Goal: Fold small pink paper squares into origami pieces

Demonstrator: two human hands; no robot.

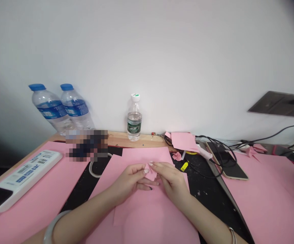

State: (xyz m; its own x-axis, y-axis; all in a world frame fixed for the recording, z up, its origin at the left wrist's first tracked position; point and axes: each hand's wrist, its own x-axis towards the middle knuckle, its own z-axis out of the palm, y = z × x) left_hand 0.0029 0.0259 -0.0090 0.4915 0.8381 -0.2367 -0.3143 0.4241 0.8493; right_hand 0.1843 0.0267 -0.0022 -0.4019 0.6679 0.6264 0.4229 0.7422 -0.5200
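Note:
Between my two hands is a small folded piece of pink paper (151, 174), held above large pink sheets (147, 210) on the desk. My left hand (133, 178) pinches its left side between thumb and fingers, with the lower fingers reaching beneath it. From the right, my right hand (171, 178) grips the top and right edge, its fingertips close to my left thumb. The fingers partly cover the paper, so its full folded shape is hidden.
Two large water bottles (75, 107) and a smaller bottle (134, 122) stand by the wall. A white power bank (27, 179) lies left. To the right are a phone (228, 161), black cables (212, 174), a stack of pink squares (184, 141) and folded pink pieces (252, 152).

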